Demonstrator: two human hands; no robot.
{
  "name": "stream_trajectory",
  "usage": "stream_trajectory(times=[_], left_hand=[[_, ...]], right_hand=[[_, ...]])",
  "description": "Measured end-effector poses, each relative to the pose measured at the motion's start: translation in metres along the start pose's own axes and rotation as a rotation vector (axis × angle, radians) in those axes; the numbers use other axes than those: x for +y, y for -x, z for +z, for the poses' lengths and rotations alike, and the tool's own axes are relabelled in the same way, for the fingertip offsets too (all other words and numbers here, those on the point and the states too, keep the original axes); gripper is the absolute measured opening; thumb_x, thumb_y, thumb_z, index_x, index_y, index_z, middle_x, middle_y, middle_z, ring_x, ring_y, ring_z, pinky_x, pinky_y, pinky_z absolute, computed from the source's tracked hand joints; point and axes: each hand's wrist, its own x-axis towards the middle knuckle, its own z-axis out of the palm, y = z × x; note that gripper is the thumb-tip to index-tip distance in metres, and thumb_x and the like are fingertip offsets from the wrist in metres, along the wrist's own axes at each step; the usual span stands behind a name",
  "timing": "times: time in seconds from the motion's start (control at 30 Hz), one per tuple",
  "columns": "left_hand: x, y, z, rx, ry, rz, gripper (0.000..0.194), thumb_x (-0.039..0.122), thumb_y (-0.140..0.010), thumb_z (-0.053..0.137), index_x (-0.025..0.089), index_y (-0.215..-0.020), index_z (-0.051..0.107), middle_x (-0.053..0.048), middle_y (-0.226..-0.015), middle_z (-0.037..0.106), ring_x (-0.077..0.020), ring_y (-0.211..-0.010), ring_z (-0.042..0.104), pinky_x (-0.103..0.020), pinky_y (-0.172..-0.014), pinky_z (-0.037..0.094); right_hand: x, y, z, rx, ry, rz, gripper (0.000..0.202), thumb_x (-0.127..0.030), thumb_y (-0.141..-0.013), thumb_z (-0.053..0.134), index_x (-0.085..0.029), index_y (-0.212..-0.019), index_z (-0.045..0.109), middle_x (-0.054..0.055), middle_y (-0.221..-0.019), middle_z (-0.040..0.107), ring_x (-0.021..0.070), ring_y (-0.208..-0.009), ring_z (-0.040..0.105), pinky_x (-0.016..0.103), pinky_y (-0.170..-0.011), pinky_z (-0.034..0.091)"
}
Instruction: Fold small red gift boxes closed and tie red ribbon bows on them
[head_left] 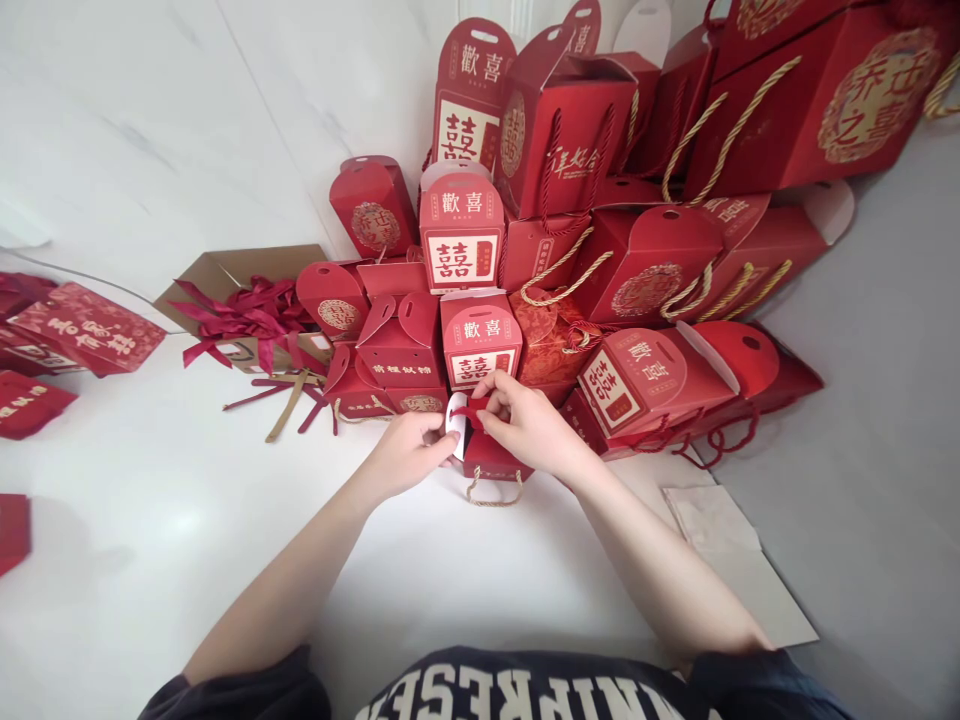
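Red gift box [499, 455] is found on the white desk [450, 570], in front of the stacked boxes and between the two hands. A looped cord handle [495, 502] of pale gold is noted at its near side, lying toward the wearer. At its left side a rounded white flap [456, 425] is seen raised.

The flap is held by the left hand [420, 445], its grip closed narrowly, with the thumb laid against the white face. A strip of red ribbon [474, 408] is pinched between the thumb and fingers of the right hand [517, 415], above the box; its left end is seen to meet the flap. Whether a hole is passed through cannot be told at this size.

Directly behind, a carton marked with double-happiness characters [481, 345] is observed upright, with a similar upper carton [462, 235] behind and above it. A patterned orange-red box [551, 345] is placed just to the right. Farther right, a tilted pink-red carton [645, 385] is recorded, with dark red cords beneath it.

On the left, an open cardboard box [289, 260] is filled with crimson ribbons [251, 315], some of which are draped over its rim. A flat gold strip [287, 408] is laid on the desk before it. Folded paper [712, 518] is located at the right.
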Motion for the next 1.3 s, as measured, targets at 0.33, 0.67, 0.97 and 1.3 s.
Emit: stream_trajectory(times=[0.33,0.67,0.97,1.3], left_hand=[[0.005,0.001,-0.004,0.007,0.0,0.037,0.028,0.044,-0.079,0.067,0.018,-0.083,0.059,-0.001,-0.077,0.066,-0.0185,-0.076,0.068,-0.03,-0.067,0.058],[0.001,-0.009,0.003,0.053,0.117,0.085,0.032,0.048,-0.09,0.052,0.019,-0.078,0.053,0.002,-0.066,0.057,-0.0116,-0.061,0.057,-0.023,-0.057,0.051],[0.013,0.006,-0.029,0.419,0.093,0.262,0.019,0.025,-0.084,0.058,0.017,-0.067,0.056,0.001,-0.061,0.061,-0.0087,-0.052,0.053,-0.02,-0.05,0.045],[0.022,0.023,-0.066,0.686,0.243,0.541,0.016,0.02,-0.081,0.062,0.016,-0.065,0.059,-0.007,-0.097,0.075,-0.0136,-0.059,0.067,-0.021,-0.044,0.052]], right_hand=[[-0.001,0.002,0.0,-0.083,-0.062,-0.041,0.018,-0.018,-0.085,0.055,-0.024,-0.102,0.052,-0.005,-0.071,0.063,0.0144,-0.065,0.059,0.026,-0.066,0.043],[-0.002,0.001,0.001,-0.098,-0.061,-0.048,0.016,-0.02,-0.086,0.056,-0.023,-0.102,0.052,-0.005,-0.071,0.064,0.0147,-0.066,0.06,0.028,-0.069,0.044],[-0.002,0.015,-0.021,0.051,-0.106,-0.016,0.016,-0.032,-0.094,0.051,-0.023,-0.104,0.058,0.004,-0.107,0.068,0.018,-0.099,0.065,0.033,-0.09,0.048],[0.053,0.066,-0.009,0.195,-0.229,0.209,0.034,-0.047,-0.095,0.048,-0.027,-0.122,0.05,0.008,-0.136,0.055,0.0221,-0.127,0.051,0.04,-0.109,0.037]])
